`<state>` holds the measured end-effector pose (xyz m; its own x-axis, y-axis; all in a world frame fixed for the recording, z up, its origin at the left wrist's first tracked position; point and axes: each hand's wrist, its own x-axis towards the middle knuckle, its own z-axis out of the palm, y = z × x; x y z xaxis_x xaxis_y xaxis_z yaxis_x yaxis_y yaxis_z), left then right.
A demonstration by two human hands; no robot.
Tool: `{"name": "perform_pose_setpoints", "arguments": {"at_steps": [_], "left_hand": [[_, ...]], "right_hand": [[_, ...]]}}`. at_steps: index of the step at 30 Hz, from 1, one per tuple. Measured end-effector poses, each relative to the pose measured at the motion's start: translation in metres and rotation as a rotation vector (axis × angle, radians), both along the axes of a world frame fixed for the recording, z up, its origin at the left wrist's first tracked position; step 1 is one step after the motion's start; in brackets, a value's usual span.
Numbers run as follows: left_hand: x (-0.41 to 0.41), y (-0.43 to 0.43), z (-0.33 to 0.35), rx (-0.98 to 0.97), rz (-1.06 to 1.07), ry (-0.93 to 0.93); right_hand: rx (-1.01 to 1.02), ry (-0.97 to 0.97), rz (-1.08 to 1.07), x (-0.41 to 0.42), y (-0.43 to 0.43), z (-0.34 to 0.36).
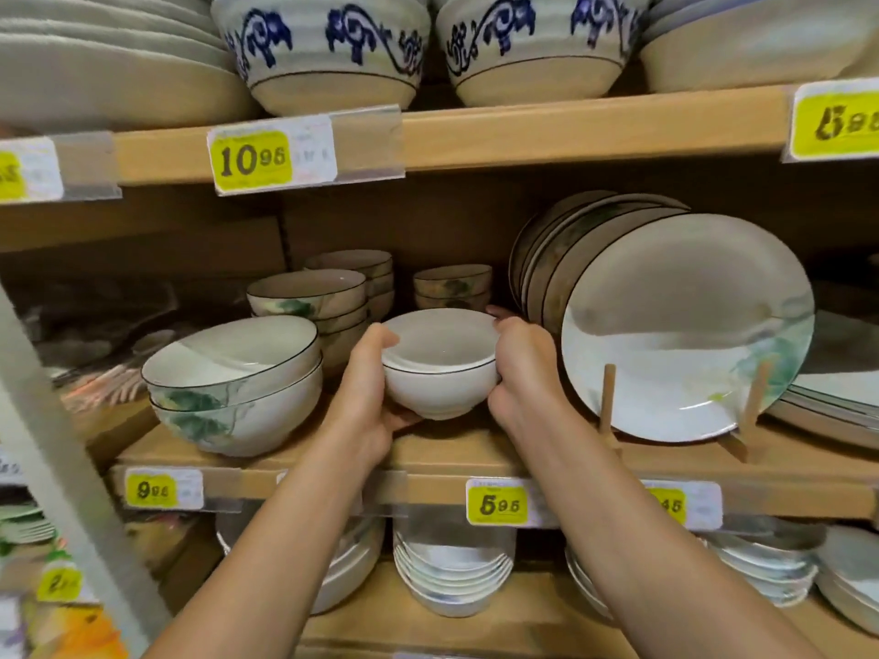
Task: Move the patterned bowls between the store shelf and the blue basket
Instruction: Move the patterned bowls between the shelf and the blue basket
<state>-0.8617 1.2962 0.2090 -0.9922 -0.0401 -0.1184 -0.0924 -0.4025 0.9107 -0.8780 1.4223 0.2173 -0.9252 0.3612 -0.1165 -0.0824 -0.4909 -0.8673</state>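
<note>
The left hand (366, 401) and right hand (523, 373) clasp a nested pair of small white dark-rimmed ceramic bowls (440, 373) just above the light wooden shelf board (475, 454). Judged: shelf-end transfer, direction unclear. Blue basket unseen. Next move must clear the propped round white plate (685, 325).

I held two small white ceramic bowls with thin dark rims (440, 390), nested, one grip on each side: my left grip (366, 392) and my right grip (523, 373). Above stood two big grey bowls painted with blue scrolls (328, 45). Left of mine sat two large white bowls with green leaf print (238, 406). Behind were three stacks of smaller leaf-print bowls (309, 297). I counted seven yellow price tags (252, 159).
</note>
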Motion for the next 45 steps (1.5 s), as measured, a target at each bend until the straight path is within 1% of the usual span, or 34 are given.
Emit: {"name": "perform_pose_setpoints", "arguments": {"at_steps": [2, 4, 7, 9, 10, 13, 21, 23, 25, 28, 30, 31, 33, 35, 37, 39, 40, 42, 43, 45], "left_hand": [[0.000, 0.002, -0.006, -0.043, -0.094, -0.010], [-0.004, 0.006, -0.008, -0.043, -0.116, 0.008], [-0.016, 0.004, 0.002, 0.085, -0.060, 0.000], [-0.027, -0.004, 0.009, 0.166, -0.057, -0.028], [-0.031, -0.007, 0.010, 0.176, -0.073, -0.039], [-0.038, -0.012, 0.009, 0.140, -0.138, -0.046], [-0.045, -0.019, 0.008, 0.070, -0.288, -0.126], [-0.045, -0.019, 0.009, 0.049, -0.304, -0.126], [-0.042, -0.018, 0.011, 0.060, -0.305, -0.100], [-0.030, -0.007, 0.003, 0.132, -0.188, 0.026], [-0.018, 0.006, -0.008, 0.118, -0.096, 0.117], [-0.016, 0.012, -0.011, 0.108, -0.063, 0.131], [-0.021, 0.015, -0.010, 0.112, 0.006, 0.101], [-0.032, 0.014, -0.002, 0.096, 0.044, 0.041], [-0.042, 0.016, 0.003, 0.082, 0.033, -0.026], [-0.051, 0.021, 0.009, 0.091, 0.029, -0.055], [-0.057, 0.024, 0.015, 0.115, 0.050, -0.058], [-0.074, 0.028, 0.030, 0.135, 0.130, -0.031], [-0.082, 0.029, 0.038, 0.110, 0.179, 0.010], [-0.093, 0.033, 0.050, 0.075, 0.263, 0.120]], "right_hand": [[0.000, -0.004, -0.017, -0.003, 0.001, 0.000], [-0.006, -0.006, -0.010, -0.004, 0.002, 0.000], [0.011, -0.006, 0.049, -0.004, 0.004, 0.001], [0.023, 0.024, 0.095, -0.004, 0.010, 0.004], [0.032, 0.041, 0.121, -0.005, 0.013, 0.005], [0.040, 0.046, 0.172, -0.008, 0.015, 0.006], [-0.152, 0.042, 0.310, -0.012, 0.014, 0.007], [-0.183, 0.038, 0.307, -0.012, 0.014, 0.005], [-0.209, 0.044, 0.255, -0.011, 0.011, 0.004], [-0.198, 0.021, 0.105, -0.010, 0.002, 0.004], [-0.130, -0.013, 0.018, -0.011, -0.007, 0.002], [-0.082, -0.026, -0.011, -0.012, -0.011, 0.000], [0.026, -0.038, -0.049, -0.013, -0.018, -0.006], [0.116, -0.036, -0.037, -0.014, -0.020, -0.010], [0.192, -0.068, -0.006, -0.016, -0.019, -0.007], [0.278, -0.114, -0.048, -0.025, -0.019, 0.001], [0.338, -0.106, -0.097, -0.031, -0.019, 0.005], [0.399, 0.028, -0.169, -0.043, -0.023, 0.016], [0.376, 0.098, -0.185, -0.050, -0.025, 0.022], [0.296, 0.169, -0.178, -0.066, -0.030, 0.032]]}}
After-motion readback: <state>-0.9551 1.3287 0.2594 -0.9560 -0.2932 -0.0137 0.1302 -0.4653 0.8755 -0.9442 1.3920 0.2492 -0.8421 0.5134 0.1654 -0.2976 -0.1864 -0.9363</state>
